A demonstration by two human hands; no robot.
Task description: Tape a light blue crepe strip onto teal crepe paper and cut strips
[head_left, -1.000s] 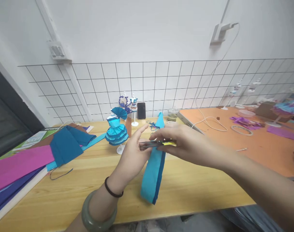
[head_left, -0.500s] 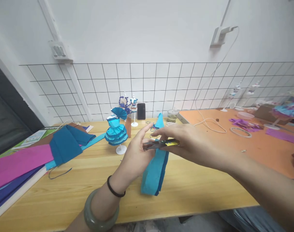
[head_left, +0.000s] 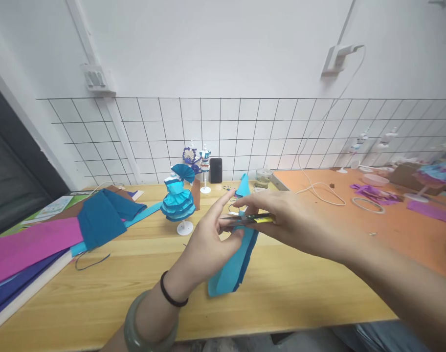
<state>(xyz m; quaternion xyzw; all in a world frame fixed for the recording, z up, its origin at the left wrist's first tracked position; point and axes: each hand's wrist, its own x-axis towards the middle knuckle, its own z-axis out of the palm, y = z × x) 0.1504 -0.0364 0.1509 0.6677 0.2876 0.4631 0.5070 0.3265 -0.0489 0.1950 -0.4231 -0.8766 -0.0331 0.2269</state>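
Blue crepe paper strip [head_left: 230,274], with a darker blue edge, hangs down in front of me over the wooden table. My left hand [head_left: 215,237] pinches its upper part, thumb on the near side and index finger stretched upward. What its other fingers do is partly hidden. My right hand [head_left: 281,210] grips what look like thread snips [head_left: 249,220], black with a yellow label. Their metal tips point left, across the top of the strip and against my left fingers. Whether the blades are parted is hard to see.
Behind stand a small dress form in a ruffled blue dress [head_left: 177,200], more small forms [head_left: 205,166], a phone [head_left: 216,170] and a glass bowl [head_left: 263,177]. Folded coloured paper [head_left: 101,220] lies left. On the orange surface [head_left: 318,215] at right are a cable and purple scraps [head_left: 373,193].
My left thumb has moved right and up over the strip, which now hangs more slanted, its lower end shifted left. The snips stay nearly in place. The view has shifted slightly.
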